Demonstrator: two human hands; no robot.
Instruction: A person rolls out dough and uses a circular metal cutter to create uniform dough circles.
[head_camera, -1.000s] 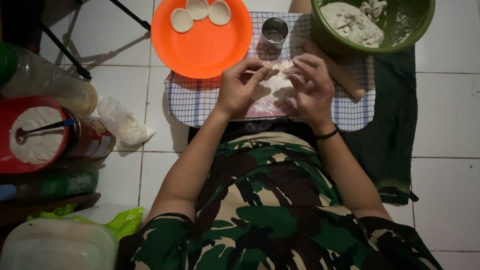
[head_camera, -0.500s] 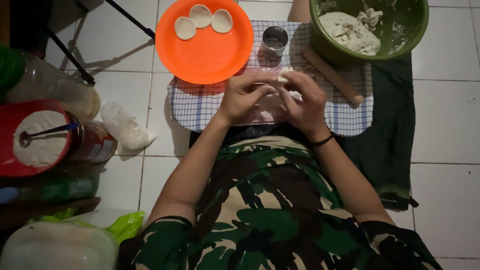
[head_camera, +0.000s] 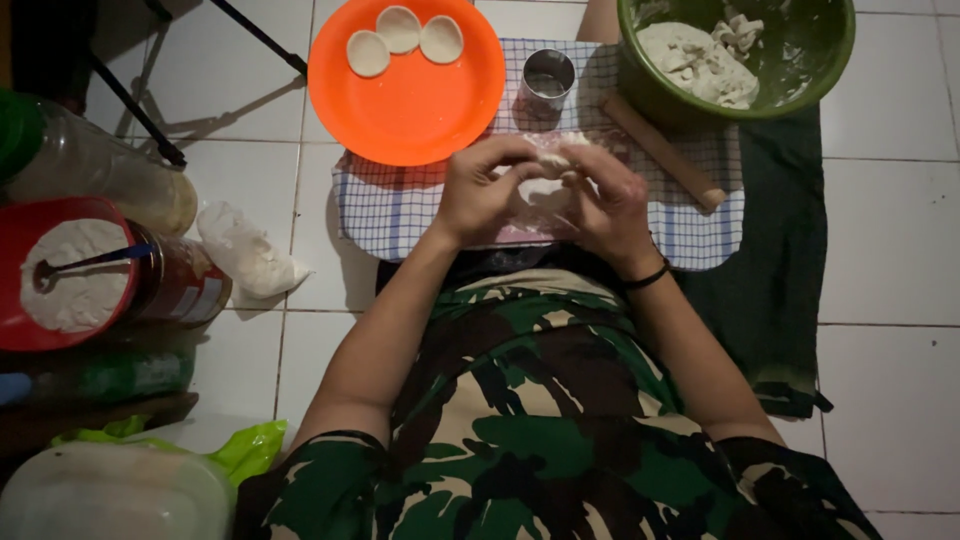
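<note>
A small piece of white dough (head_camera: 545, 190) sits between the left hand (head_camera: 480, 190) and the right hand (head_camera: 610, 205). Both hands curl around it, and their fingertips pinch its edges. The dough looks soft, flat and a bit folded, and most of it is hidden by the fingers. The hands hold it just above the checked cloth (head_camera: 400, 205), near the middle of the cloth. The left hand is on one side of the dough and the right hand is on the other, almost touching each other.
</note>
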